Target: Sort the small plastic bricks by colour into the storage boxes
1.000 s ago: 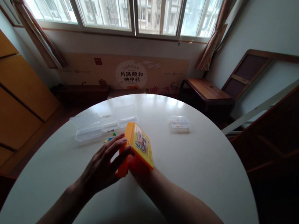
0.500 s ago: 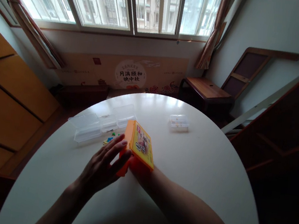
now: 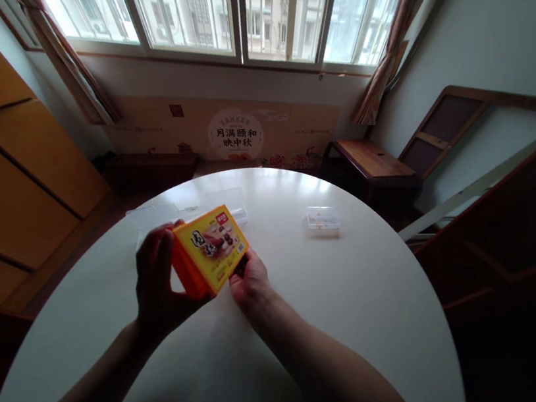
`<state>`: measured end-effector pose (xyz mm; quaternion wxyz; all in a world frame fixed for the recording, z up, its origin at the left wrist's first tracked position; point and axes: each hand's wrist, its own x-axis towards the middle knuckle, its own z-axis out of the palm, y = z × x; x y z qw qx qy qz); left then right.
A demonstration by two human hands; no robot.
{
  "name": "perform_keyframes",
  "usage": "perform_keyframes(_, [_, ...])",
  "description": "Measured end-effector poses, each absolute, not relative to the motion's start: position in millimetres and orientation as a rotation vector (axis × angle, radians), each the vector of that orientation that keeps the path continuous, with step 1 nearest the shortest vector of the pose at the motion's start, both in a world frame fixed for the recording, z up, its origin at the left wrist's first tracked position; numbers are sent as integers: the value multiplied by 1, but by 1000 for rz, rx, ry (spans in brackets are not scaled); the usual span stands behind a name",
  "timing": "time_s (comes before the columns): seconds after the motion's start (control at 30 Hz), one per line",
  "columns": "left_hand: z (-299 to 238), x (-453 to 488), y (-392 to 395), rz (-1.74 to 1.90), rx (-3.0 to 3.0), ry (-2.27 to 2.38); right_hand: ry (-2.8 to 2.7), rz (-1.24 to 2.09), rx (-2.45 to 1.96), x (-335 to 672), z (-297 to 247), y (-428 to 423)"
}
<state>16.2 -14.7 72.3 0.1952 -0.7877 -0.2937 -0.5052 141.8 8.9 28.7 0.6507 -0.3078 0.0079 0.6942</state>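
Note:
A yellow and orange box (image 3: 211, 251) with a picture of dark and light round pieces on its top is held tilted above the table. My left hand (image 3: 156, 275) grips its left side, thumb beneath and fingers along the upper edge. At the box's right edge is my right hand (image 3: 252, 282), cupped with its fingers partly hidden behind the box. Small dark pieces (image 3: 241, 264) show between that hand and the box; their exact shape is hard to make out.
On the round white table (image 3: 331, 316), open clear plastic cases (image 3: 225, 202) lie behind the box and left hand. A small clear case (image 3: 324, 219) stands farther right. Beyond the table are a wooden chair (image 3: 376, 160) and a window wall.
The box has turned so its printed top faces me, and has shifted left. My left hand now grips its side; my right hand has come out from behind it to its right edge.

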Motion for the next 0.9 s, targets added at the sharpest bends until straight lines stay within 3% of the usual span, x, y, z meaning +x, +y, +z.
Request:
perform_keyframes(0.17, [60,-3,-1,-1890,-2037,-1288,272,1666,-678,145,41,5])
perform_keyframes(0.37, [61,-19,15,-2658,-1917,-1351,195,1597,-762,146,40,12])
perform_keyframes(0.57, [65,-43,13,-2689,-1831,-1496,-408,1337,-1063,133,24,43])
perform_keyframes(0.77, [66,-68,17,-2705,-1782,-1451,-1559,557,-1474,115,16,60])
perform_keyframes(0.9, [62,-78,22,-2761,-1782,-1454,-1949,301,-1687,101,14,67])
